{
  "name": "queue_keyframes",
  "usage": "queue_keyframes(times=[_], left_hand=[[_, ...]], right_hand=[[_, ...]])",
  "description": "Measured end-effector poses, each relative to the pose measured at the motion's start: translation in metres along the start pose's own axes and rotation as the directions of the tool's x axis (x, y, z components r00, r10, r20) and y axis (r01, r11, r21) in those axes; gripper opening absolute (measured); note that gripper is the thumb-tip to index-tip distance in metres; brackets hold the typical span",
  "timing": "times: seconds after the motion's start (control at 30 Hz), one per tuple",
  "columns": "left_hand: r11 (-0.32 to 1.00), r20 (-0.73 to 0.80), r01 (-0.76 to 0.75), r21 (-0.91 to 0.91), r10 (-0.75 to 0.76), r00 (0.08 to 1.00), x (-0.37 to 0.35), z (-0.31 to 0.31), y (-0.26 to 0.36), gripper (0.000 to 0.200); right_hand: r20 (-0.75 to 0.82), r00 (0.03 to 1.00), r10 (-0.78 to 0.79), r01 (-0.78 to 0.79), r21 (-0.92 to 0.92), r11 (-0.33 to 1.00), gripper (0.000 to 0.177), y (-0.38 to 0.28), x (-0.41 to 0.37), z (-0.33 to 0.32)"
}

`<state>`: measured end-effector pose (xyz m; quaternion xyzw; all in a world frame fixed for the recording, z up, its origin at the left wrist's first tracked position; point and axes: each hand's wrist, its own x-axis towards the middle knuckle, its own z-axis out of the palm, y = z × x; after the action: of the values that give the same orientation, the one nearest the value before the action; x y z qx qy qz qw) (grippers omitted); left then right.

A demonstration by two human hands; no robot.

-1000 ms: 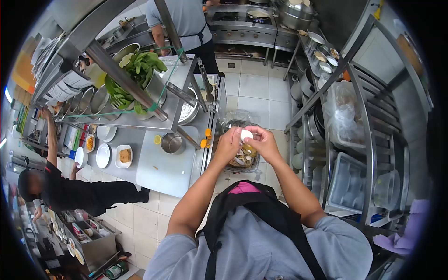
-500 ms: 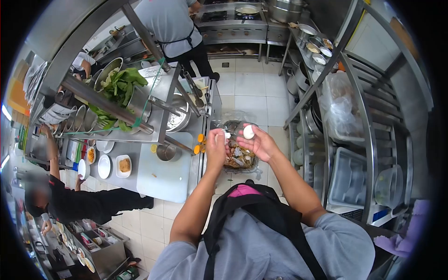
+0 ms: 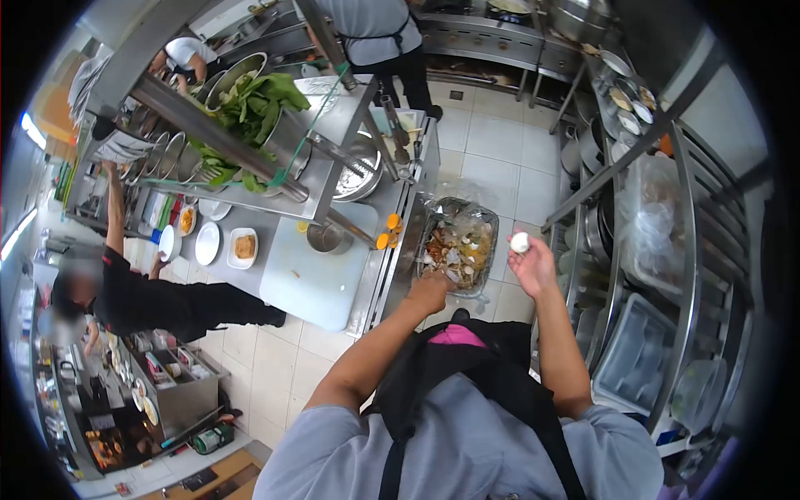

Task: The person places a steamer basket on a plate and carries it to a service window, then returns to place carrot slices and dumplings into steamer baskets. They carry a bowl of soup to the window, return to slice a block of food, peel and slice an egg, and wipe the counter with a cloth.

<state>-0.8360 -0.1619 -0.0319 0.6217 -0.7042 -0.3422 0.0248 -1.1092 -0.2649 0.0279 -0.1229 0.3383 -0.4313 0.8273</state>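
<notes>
My right hand (image 3: 533, 268) is raised to the right of the waste bin, its fingers and thumb closed on a smooth white peeled egg (image 3: 520, 242). Lower and to the left, my left hand (image 3: 430, 292) hangs over the near edge of the bin. Its back faces me and its fingers look curled; what they hold, if anything, is hidden. Eggshell pieces and mixed food scraps fill the waste bin (image 3: 421, 265), which has a clear plastic liner (image 3: 454, 193) spread around its rim.
Left of the bin is a steel counter with a white cutting board (image 3: 312, 292), a metal pot (image 3: 328, 239) and orange-capped bottles (image 3: 393, 222). Leafy greens (image 3: 258, 125) sit on the shelf above. A rack (image 3: 687, 208) stands at right. Co-workers stand at left and by the stove (image 3: 475, 42).
My hands have separated. The right one has moved right with the egg; the left has gone down toward the bin. The view has shifted, and more of the bin shows.
</notes>
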Motion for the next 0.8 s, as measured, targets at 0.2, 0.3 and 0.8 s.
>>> queue_keyframes(times=[0.2,0.3,0.8], left_hand=[[0.898,-0.738,0.311,0.311,0.021,0.675,-0.015,-0.109,0.02,0.012],[0.811,-0.55,0.572,0.122,-0.424,0.719,0.016,-0.109,-0.029,0.014],[0.787,-0.296,0.616,-0.036,-0.597,0.746,-0.381,-0.148,-0.073,0.056]], right_hand=[[-0.023,1.0,0.011,-0.016,-0.213,0.977,0.045,0.01,-0.013,-0.021],[0.002,0.999,0.054,-0.051,-0.301,0.952,0.045,0.02,-0.012,-0.008],[-0.163,0.98,-0.11,0.044,-0.363,0.931,0.031,0.048,-0.025,-0.004]])
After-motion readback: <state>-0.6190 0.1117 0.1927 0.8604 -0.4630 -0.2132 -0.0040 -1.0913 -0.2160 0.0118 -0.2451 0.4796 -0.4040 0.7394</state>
